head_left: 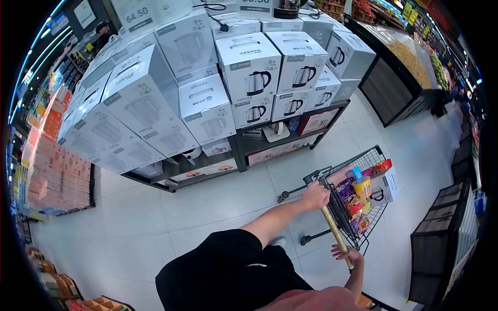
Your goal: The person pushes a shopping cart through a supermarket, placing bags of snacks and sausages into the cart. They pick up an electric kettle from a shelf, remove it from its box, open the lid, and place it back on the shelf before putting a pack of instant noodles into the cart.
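My left hand (pixel 315 196) is wrapped round the upper end of the shopping cart's handle (pixel 333 226). Near the lower end of that handle, my right hand (pixel 348 253) rests its palm on the bar with the fingers spread. Beyond the handle, the wire cart (pixel 377 155) holds several colourful packets, among them a purple pack (pixel 345 191), a yellow tub (pixel 362 187) and a red packet (pixel 381 167). A white box with a kettle picture (pixel 385 185) stands at the cart's far side.
Stacked white kettle boxes (pixel 249 78) fill a dark shelf unit (pixel 241 150) above and left of the cart. A bin of loose goods (pixel 407 59) stands at the upper right, a dark display stand (pixel 436 228) at the right. Pink cartons (pixel 57 171) are piled far left.
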Demonstrator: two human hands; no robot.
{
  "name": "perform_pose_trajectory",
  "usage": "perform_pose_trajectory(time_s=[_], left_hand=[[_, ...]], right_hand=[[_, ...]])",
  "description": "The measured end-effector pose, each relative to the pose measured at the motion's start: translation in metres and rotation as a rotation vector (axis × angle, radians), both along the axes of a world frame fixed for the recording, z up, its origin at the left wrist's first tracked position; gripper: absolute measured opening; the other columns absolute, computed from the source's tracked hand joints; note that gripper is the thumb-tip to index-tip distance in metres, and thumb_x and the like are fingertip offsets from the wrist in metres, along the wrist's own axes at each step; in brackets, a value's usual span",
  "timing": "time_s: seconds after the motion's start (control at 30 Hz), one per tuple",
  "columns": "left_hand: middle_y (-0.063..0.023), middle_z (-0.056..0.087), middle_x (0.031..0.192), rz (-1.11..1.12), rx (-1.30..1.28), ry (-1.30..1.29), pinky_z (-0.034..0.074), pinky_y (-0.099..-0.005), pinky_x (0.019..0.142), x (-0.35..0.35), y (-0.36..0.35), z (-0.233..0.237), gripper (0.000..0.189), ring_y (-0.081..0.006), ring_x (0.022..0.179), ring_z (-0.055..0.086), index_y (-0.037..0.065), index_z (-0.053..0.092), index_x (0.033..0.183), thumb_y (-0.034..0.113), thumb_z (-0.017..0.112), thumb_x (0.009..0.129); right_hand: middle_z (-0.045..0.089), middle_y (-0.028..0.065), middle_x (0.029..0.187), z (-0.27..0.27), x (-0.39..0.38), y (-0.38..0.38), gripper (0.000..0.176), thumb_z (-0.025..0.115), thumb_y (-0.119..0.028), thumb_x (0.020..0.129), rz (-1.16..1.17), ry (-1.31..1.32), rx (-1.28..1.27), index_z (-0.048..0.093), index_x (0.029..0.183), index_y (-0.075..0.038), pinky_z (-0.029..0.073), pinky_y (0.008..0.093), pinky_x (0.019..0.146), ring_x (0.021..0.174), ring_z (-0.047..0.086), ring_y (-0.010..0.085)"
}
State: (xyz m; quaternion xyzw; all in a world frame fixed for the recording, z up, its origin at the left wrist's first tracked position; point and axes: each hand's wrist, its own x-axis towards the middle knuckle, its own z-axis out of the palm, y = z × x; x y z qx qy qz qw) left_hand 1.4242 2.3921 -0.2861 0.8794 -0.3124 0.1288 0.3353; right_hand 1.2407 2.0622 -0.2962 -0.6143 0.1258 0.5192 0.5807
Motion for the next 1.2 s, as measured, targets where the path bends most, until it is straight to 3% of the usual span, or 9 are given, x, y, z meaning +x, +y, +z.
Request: perform_pose_trajectory(time_s=[0.13,0.27,0.33,0.47,0.6,0.83,1.0,1.07,1.2], left_hand=[[-0.0047,0.059,0.065,0.036,-0.025,-0.059,0.042,-0.0396,0.071,0.000,-0.007,-0.012,0.013,-0.0241,0.067,0.059,0.013,0.057,0.066,0.021,0.061,0.075],[-0.0040,0.056,0.063,-0.067,-0.031,-0.027,0.038,-0.0406,0.064,0.005,-0.010,0.001,0.014,-0.0242,0.065,0.057,0.012,0.052,0.064,0.016,0.060,0.076],[-0.0040,0.055,0.062,-0.087,-0.028,-0.012,0.037,-0.0401,0.064,0.001,-0.014,-0.001,0.015,-0.0241,0.064,0.056,0.012,0.051,0.063,0.015,0.060,0.076],[-0.0042,0.052,0.061,-0.021,-0.011,-0.045,0.035,-0.0390,0.063,0.004,-0.029,-0.001,0.018,-0.0236,0.062,0.054,0.011,0.049,0.062,0.014,0.059,0.076],[-0.0041,0.050,0.059,-0.012,0.041,-0.008,0.035,-0.0387,0.063,0.004,-0.044,-0.006,0.019,-0.0240,0.060,0.053,0.012,0.048,0.061,0.013,0.059,0.076],[-0.0035,0.049,0.059,0.028,0.103,0.084,0.035,-0.0390,0.061,0.004,-0.065,0.000,0.018,-0.0242,0.059,0.052,0.012,0.048,0.060,0.012,0.059,0.073],[-0.0030,0.049,0.061,0.087,0.088,0.164,0.037,-0.0373,0.063,0.007,-0.069,0.007,0.014,-0.0235,0.062,0.053,0.012,0.050,0.063,0.013,0.061,0.071],[-0.0033,0.048,0.062,0.172,0.095,0.165,0.037,-0.0375,0.064,0.006,-0.070,0.009,0.014,-0.0238,0.063,0.053,0.012,0.050,0.063,0.013,0.061,0.071],[-0.0044,0.048,0.064,0.134,0.146,0.193,0.038,-0.0379,0.067,0.006,-0.072,0.007,0.014,-0.0248,0.066,0.051,0.012,0.049,0.065,0.016,0.061,0.072]], right_hand=[[0.063,0.0103,0.120,0.002,-0.011,0.004,0.068,0.073,-0.005,0.071,-0.036,-0.008,-0.031,0.051,0.135,-0.004,0.049,0.0364,0.098,0.107,0.062,0.0206],[0.063,0.0112,0.115,0.006,-0.006,-0.014,0.068,0.079,-0.030,0.074,0.265,-0.225,-0.206,0.053,0.130,0.000,0.050,0.0337,0.091,0.102,0.060,0.0187],[0.063,0.0108,0.120,0.036,0.014,-0.026,0.075,0.074,-0.040,0.079,-0.096,-0.093,-0.015,0.048,0.139,-0.003,0.048,0.0348,0.091,0.103,0.060,0.0200],[0.066,0.0043,0.097,0.067,0.090,-0.071,0.039,0.060,-0.033,0.090,-0.437,-0.323,-0.244,0.059,0.118,-0.007,0.051,0.0290,0.079,0.089,0.064,0.0138],[0.065,0.0032,0.093,0.033,0.174,-0.152,0.033,0.058,-0.032,0.091,-0.416,-0.447,-0.574,0.062,0.110,-0.006,0.049,0.0292,0.074,0.086,0.060,0.0112],[0.064,0.0229,0.111,-0.104,0.311,-0.310,0.037,0.058,-0.018,0.082,-0.351,-0.892,-1.145,0.059,0.114,0.001,0.049,0.0412,0.091,0.103,0.062,0.0347],[0.051,0.0287,0.135,-0.245,0.373,-0.416,0.062,0.055,-0.031,0.089,-0.173,-0.820,-1.190,0.043,0.139,0.004,0.038,0.0429,0.107,0.127,0.048,0.0405],[0.040,0.0276,0.146,-0.239,0.384,-0.411,0.069,0.050,-0.036,0.091,0.067,-0.769,-1.279,0.033,0.145,0.005,0.029,0.0431,0.113,0.137,0.037,0.0389],[0.049,0.0202,0.138,-0.232,0.399,-0.406,0.068,0.060,-0.043,0.083,-0.116,-0.707,-1.355,0.044,0.140,-0.009,0.035,0.0492,0.108,0.130,0.043,0.0395]])
